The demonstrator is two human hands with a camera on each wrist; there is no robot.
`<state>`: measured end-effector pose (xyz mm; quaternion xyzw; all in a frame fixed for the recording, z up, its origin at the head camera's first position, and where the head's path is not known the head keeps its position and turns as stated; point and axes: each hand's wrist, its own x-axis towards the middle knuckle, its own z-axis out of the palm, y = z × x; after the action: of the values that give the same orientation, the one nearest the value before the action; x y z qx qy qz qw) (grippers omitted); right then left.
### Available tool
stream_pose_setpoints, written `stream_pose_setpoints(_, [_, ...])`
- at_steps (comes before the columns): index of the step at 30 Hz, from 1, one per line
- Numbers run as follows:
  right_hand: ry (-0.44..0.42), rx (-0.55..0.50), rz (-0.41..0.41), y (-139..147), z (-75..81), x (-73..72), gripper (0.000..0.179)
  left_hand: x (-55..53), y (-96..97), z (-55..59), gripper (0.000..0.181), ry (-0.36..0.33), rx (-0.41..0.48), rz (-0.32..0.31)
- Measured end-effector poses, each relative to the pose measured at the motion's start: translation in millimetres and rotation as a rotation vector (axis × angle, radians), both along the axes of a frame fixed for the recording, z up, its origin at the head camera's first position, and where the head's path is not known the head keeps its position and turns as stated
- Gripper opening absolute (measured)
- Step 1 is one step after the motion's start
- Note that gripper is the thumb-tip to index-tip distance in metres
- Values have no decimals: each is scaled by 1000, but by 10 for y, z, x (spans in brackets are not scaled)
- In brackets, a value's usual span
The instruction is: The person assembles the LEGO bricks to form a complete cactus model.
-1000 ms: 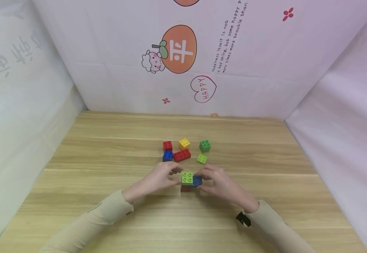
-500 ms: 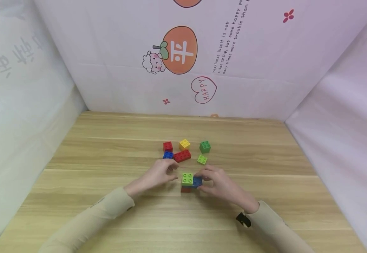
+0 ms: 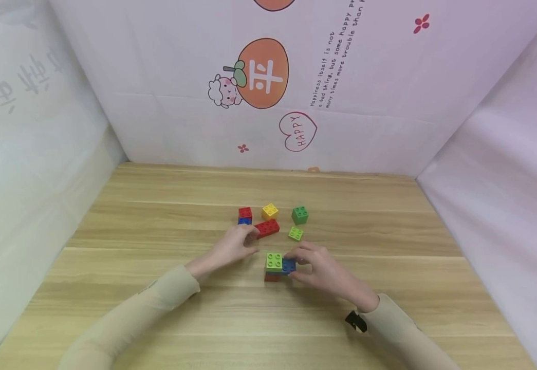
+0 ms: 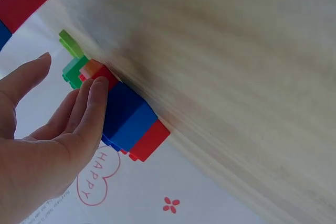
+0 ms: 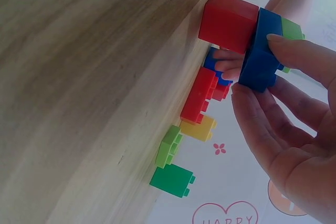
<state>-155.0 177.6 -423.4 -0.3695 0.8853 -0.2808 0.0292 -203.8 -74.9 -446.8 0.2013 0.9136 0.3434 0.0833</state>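
Near the middle of the table stands a small stack of toy building bricks: a red brick (image 5: 229, 20) at the bottom, a longer blue brick (image 5: 262, 51) across it, and a lime-green brick (image 3: 274, 262) on top. My right hand (image 3: 319, 267) pinches the overhanging end of that blue brick between thumb and fingers. Left of the stack, my left hand (image 3: 233, 244) has its thumb apart from its fingers and nothing between them. Its fingertips overlap a square blue brick (image 4: 126, 116) in the left wrist view, beside the long red brick (image 3: 267, 227).
Behind the hands sit a square red brick (image 3: 245, 211), a yellow brick (image 3: 270, 211), a green brick (image 3: 300, 215) and a thin lime-green brick (image 3: 295, 234). A white printed sheet (image 3: 365, 139) rises at the table's back edge, with white walls at both sides.
My left hand has left the stack's left side and moved forward to the square blue brick, now partly covering it. My right hand keeps its pinch, and the stack has stayed in place.
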Motion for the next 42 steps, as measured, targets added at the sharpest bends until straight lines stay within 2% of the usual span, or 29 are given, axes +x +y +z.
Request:
stream_pose_setpoints(10, [-12, 8, -8, 6, 10, 5, 35, -121, -5, 8, 38, 51, 9, 31])
stream_pose_setpoints(13, [-11, 8, -9, 7, 10, 4, 35, -143, -8, 3, 38, 89, 5, 38])
stream_pose_setpoints(20, [5, 6, -1, 10, 8, -3, 36, -219, 9, -2, 38, 117, -63, 51])
stream_pose_setpoints(26, [1, 10, 1, 4, 9, -7, 36, -280, 64, 4, 31, 134, -122, 31])
stream_pose_setpoints(33, [-15, 11, -2, -9, 15, -16, 35, -292, 118, -15, 30, 203, -164, 0])
stream_pose_setpoints(42, [-28, 21, -19, -13, 22, -14, 34, -251, 106, -6, 28, 175, -151, -23])
